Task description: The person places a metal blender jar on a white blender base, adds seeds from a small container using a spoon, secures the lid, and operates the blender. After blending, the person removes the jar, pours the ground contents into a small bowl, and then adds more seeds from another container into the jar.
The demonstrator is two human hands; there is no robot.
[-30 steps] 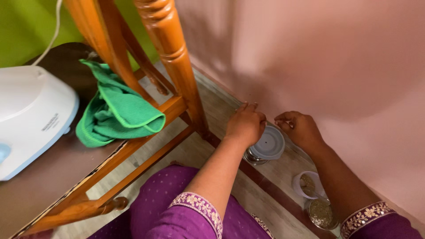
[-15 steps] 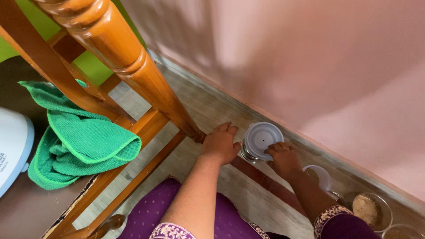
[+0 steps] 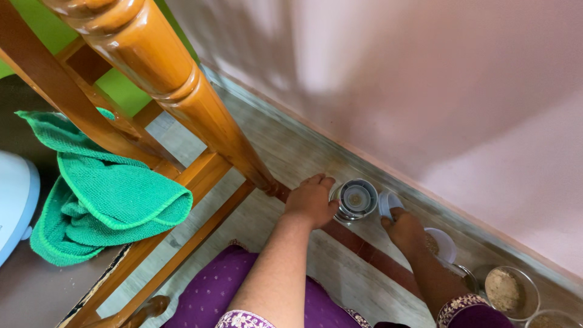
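Left hand (image 3: 311, 202) grips the open steel jar (image 3: 356, 199) standing on the floor (image 3: 291, 152) by the pink wall (image 3: 425, 91); right hand (image 3: 404, 228) holds its white lid (image 3: 387, 202) tilted just beside it.

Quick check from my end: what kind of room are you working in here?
Probably a home room, at floor level by a pink wall: a turned wooden furniture leg, a green cloth, and open jars of ground powder along the wall.
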